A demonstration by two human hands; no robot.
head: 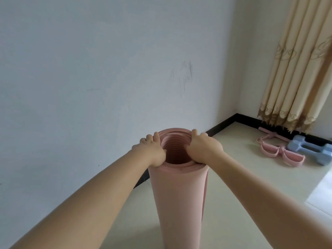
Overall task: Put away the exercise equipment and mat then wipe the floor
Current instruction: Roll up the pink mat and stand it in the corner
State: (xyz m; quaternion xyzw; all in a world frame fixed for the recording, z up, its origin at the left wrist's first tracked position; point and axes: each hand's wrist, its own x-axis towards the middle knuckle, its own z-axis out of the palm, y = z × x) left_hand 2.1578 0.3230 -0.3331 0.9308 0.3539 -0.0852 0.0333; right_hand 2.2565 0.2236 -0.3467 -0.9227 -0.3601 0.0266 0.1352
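A rolled pink exercise mat [179, 198] stands upright on end in front of me, close to the white wall. I look down into its hollow top. My left hand [152, 151] grips the left side of the top rim, fingers curled over the edge. On the right side of the rim, my right hand [203, 148] holds the mat with its fingers hooked inside the roll. On the floor at the right lie two blue dumbbells [309, 148] and a pink pedal resistance band [280, 151].
A white wall [89, 78] fills the left, with a black skirting board [224, 125] along its base. Cream curtains [301, 69] hang in the right corner above the equipment. Pale floor tiles [233, 194] spread around the mat.
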